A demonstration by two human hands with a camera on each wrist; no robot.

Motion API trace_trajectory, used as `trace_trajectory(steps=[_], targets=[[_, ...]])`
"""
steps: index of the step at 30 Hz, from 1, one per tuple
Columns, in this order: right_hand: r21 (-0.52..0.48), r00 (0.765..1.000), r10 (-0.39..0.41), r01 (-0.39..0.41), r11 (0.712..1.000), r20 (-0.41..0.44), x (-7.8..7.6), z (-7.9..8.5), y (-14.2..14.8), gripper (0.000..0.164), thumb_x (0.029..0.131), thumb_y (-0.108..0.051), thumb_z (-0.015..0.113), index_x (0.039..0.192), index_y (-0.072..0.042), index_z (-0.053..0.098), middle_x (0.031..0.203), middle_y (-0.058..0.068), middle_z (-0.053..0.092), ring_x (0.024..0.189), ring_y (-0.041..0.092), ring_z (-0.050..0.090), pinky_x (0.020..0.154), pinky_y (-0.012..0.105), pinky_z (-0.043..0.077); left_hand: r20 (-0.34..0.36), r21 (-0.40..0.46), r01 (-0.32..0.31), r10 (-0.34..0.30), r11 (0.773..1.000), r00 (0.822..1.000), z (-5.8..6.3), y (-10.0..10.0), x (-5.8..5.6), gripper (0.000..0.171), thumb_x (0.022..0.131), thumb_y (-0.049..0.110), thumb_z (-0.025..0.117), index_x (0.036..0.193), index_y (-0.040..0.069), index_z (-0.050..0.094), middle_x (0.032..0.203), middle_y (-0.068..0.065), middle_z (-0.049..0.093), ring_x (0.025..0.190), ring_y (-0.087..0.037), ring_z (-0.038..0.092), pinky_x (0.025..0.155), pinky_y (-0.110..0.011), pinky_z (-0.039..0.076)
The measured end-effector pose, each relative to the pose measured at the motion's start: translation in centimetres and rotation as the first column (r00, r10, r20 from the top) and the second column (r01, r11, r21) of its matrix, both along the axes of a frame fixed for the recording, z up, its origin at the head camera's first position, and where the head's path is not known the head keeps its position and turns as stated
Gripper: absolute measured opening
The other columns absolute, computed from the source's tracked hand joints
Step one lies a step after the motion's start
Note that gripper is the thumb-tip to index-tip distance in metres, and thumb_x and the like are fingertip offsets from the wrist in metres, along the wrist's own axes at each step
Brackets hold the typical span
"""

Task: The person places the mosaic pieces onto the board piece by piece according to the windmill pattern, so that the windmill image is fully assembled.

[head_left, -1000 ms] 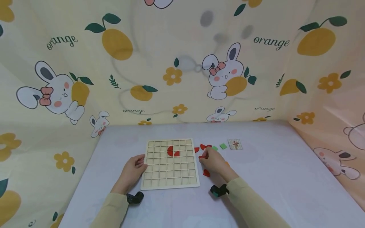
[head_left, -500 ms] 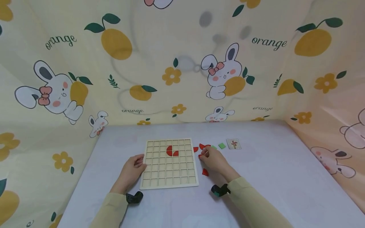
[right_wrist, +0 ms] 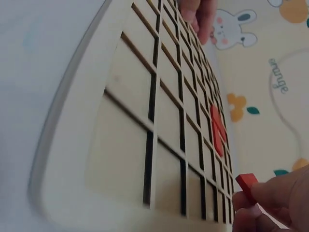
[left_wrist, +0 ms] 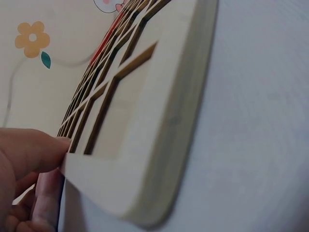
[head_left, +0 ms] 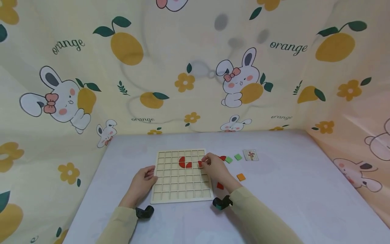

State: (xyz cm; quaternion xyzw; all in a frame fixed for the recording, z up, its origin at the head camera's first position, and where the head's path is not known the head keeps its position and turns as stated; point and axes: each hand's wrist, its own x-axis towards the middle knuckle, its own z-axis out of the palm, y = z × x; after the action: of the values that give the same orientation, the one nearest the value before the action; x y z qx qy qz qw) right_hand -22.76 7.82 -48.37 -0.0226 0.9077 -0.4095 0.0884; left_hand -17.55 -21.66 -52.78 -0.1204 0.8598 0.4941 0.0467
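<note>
A pale wooden grid board (head_left: 182, 200) lies flat in the head view. Red quarter-round pieces (head_left: 182, 162) sit in neighbouring cells toward its far side. My left hand (head_left: 141, 183) grips the board's left edge, thumb on top, as the left wrist view also shows. Over the board's right side, my right hand (head_left: 217, 170) pinches a red piece (right_wrist: 247, 183) between thumb and fingertips. In the right wrist view that piece is held tilted close over the grid, and most of its face is hidden by the fingers.
Right of the board lie green squares (head_left: 238, 157), an orange square (head_left: 241, 177) and loose red pieces (head_left: 220, 185). A small card (head_left: 251, 155) with a printed grid picture lies farther back. A patterned curtain (head_left: 170, 67) hangs behind the table.
My right hand has moved left from the loose pieces to over the board, carrying the red piece, and the orange square shows again. My left hand stays on the board's edge.
</note>
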Motion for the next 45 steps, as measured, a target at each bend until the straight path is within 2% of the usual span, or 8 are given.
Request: trace_trajectory(steps=[9, 17, 23, 32, 45], targets=[[-0.01, 0.998, -0.002, 0.002, 1.0, -0.068, -0.3, -0.5, -2.0, 0.006, 0.095, -0.02, 0.06, 0.099, -0.017, 0.062, 0.083, -0.002, 0.062, 0.067, 0.016, 0.057, 0.056, 0.029, 0.048, -0.003, -0.012, -0.01, 0.01, 1.0, 1.0, -0.1, 0.1, -0.1, 0.053, 0.093, 0.016, 0.063, 0.142, 0.012, 0.044, 0.127, -0.007, 0.049, 0.116, -0.021, 0.049, 0.1, -0.039, 0.044], [0.121, 0.991, 0.02, -0.004, 0.993, -0.131, -0.2, -0.9, -2.8, 0.006, 0.094, -0.023, 0.063, 0.092, -0.017, 0.063, 0.073, -0.004, 0.058, 0.064, 0.015, 0.053, 0.055, 0.029, 0.045, -0.002, -0.017, -0.013, 0.013, 1.0, 1.0, -0.1, 0.0, -0.1, 0.054, 0.092, 0.017, 0.064, 0.142, 0.012, 0.045, 0.127, -0.007, 0.049, 0.115, -0.021, 0.049, 0.1, -0.039, 0.044], [0.13, 0.993, 0.035, -0.02, 0.991, -0.115, 0.0, -0.6, -2.9, 0.009, 0.091, -0.023, 0.067, 0.09, -0.016, 0.062, 0.075, -0.003, 0.058, 0.068, 0.017, 0.053, 0.059, 0.029, 0.045, 0.008, -0.017, -0.005, 0.005, 1.0, 1.0, 0.1, 0.0, -0.1, 0.054, 0.093, 0.018, 0.064, 0.143, 0.012, 0.044, 0.128, -0.007, 0.049, 0.116, -0.021, 0.048, 0.1, -0.039, 0.044], [0.117, 0.994, 0.05, -0.039, 0.992, -0.097, -0.1, -1.1, -2.5, 0.009, 0.09, -0.023, 0.068, 0.09, -0.016, 0.062, 0.076, -0.003, 0.057, 0.069, 0.017, 0.052, 0.06, 0.029, 0.046, 0.026, -0.018, -0.014, 0.015, 1.0, 1.0, 0.1, 0.2, 0.0, 0.054, 0.093, 0.018, 0.063, 0.143, 0.013, 0.043, 0.129, -0.007, 0.049, 0.117, -0.021, 0.048, 0.1, -0.039, 0.044], [0.143, 0.99, 0.089, -0.073, 0.987, -0.109, -0.3, -1.3, -2.5, 0.008, 0.09, -0.02, 0.069, 0.084, -0.017, 0.064, 0.076, -0.003, 0.057, 0.069, 0.017, 0.052, 0.058, 0.029, 0.046, 0.008, -0.021, 0.001, -0.001, 1.0, 1.0, 0.3, 0.1, 0.0, 0.054, 0.093, 0.017, 0.063, 0.143, 0.011, 0.044, 0.128, -0.009, 0.049, 0.117, -0.022, 0.049, 0.1, -0.039, 0.045]])
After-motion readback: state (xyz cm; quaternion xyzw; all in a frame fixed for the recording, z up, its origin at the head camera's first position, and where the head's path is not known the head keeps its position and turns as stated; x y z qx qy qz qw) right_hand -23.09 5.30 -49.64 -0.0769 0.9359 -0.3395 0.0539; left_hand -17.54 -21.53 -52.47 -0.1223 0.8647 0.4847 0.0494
